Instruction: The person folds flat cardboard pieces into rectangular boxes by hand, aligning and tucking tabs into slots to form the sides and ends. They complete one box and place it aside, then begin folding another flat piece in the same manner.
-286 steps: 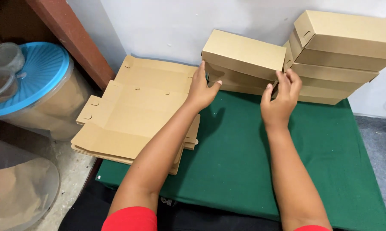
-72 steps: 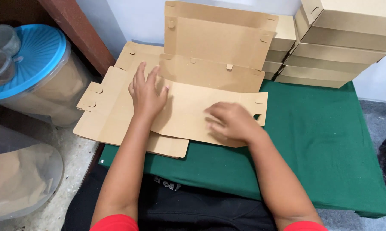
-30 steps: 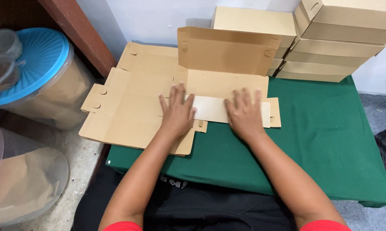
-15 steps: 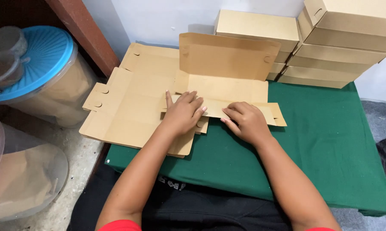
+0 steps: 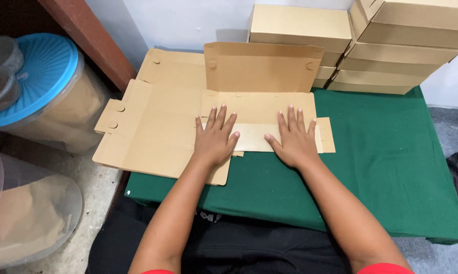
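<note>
While fingers spread, left hand (image 5: 215,137) and right hand (image 5: 293,138) press flat — cardboard blank (image 5: 259,109).

My left hand (image 5: 215,138): flat, fingers spread, pressing the folded front flap of the cardboard box blank (image 5: 259,109).
My right hand (image 5: 293,138): flat on the same flap.
Blank's back panel: upright.
Table (image 5: 391,167): green-covered.
Folded boxes (image 5: 371,45): stacked behind.
</note>
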